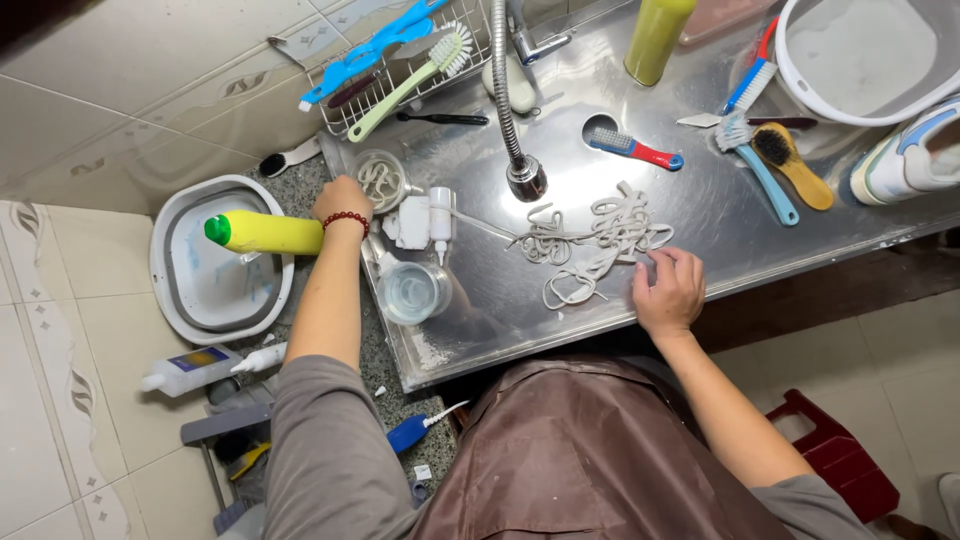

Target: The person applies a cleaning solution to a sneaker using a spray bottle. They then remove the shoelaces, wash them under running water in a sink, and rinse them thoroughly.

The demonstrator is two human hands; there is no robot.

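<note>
My left hand (341, 200), with a red bead bracelet at the wrist, grips a yellow bottle with a green cap (262, 233), held sideways over a grey and white basin (185, 292). My right hand (668, 292) rests on the steel counter (700, 215) near its front edge, fingertips touching a tangle of white shoelaces (598, 238). A flexible metal tap hose (510, 110) hangs down over the counter just behind the laces.
A clear cup of liquid (412, 292), a small bowl of laces (380, 180) and a white pump bottle (438, 215) stand by my left hand. Several brushes (785, 165), a white basin (860, 60), a sneaker (915, 155) and a wire rack (385, 70) sit behind. A red stool (835, 455) is below right.
</note>
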